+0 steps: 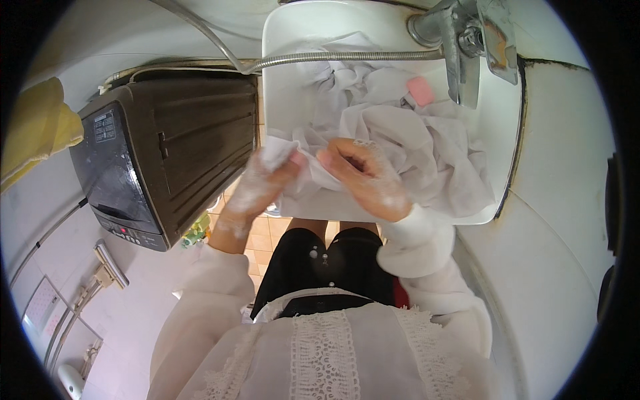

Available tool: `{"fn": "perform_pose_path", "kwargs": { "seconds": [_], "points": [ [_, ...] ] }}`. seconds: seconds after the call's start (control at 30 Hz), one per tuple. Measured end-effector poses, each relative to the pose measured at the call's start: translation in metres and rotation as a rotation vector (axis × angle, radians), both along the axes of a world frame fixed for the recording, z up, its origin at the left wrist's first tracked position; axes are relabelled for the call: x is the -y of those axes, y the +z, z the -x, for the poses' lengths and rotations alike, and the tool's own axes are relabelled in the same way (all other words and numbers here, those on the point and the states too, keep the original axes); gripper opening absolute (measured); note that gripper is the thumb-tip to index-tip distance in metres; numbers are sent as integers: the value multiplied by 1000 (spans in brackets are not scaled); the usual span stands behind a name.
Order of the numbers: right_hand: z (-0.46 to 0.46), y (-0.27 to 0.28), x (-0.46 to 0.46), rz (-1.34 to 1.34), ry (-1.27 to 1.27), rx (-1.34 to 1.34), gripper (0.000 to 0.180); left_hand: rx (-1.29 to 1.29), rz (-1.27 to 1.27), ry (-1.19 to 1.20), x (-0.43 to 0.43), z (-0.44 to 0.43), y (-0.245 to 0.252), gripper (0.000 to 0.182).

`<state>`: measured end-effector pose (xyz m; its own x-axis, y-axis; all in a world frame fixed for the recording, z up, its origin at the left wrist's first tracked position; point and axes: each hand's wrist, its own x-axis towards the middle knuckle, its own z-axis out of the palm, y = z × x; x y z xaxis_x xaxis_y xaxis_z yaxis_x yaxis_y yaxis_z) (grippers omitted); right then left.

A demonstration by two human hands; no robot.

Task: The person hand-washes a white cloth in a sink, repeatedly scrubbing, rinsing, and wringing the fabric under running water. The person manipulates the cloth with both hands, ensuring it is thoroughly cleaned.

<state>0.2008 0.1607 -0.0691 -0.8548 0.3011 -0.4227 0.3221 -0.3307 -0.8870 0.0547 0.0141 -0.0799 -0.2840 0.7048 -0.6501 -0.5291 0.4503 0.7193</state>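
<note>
Wet white cloth (395, 130) lies bunched in a white sink basin (287, 30), and part of it is raised at the near left rim. My left hand (272, 177) grips an edge of this cloth, its fingers blurred. Just to the right, my right hand (362, 175) pinches the same cloth between thumb and fingers. White suds cover parts of both hands and the left wrist. A pink bar of soap (421, 91) rests on the cloth toward the back right, near the faucet.
A metal faucet (462, 60) overhangs the basin's back right. A flexible metal hose (350, 56) crosses above the basin. Left of it stands a dark washing machine (195, 130). A yellow cloth (40, 130) hangs at the far left; a squeegee-like mop head (111, 265) is below.
</note>
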Motion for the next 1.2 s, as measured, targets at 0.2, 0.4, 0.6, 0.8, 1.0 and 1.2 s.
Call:
{"fn": "perform_pose_path", "kwargs": {
  "seconds": [0.2,0.4,0.6,0.8,1.0,1.2],
  "points": [
    [-35,-17,-48,-315,341,-45,20,75,-184,429,24,27,-1,22],
    [-45,-16,-47,-958,421,244,14,-43,-75,478,31,24,-15,27],
    [-32,-5,-3,-230,717,-439,26,-126,-116,295,44,31,-9,31],
    [14,-42,25,563,260,22,27,-394,-152,-188,28,37,16,20],
    [36,-48,20,209,379,-329,25,-498,-199,57,46,32,4,18],
    [20,32,28,-791,184,-634,57,-351,-68,547,29,31,9,21]
  ]
}}
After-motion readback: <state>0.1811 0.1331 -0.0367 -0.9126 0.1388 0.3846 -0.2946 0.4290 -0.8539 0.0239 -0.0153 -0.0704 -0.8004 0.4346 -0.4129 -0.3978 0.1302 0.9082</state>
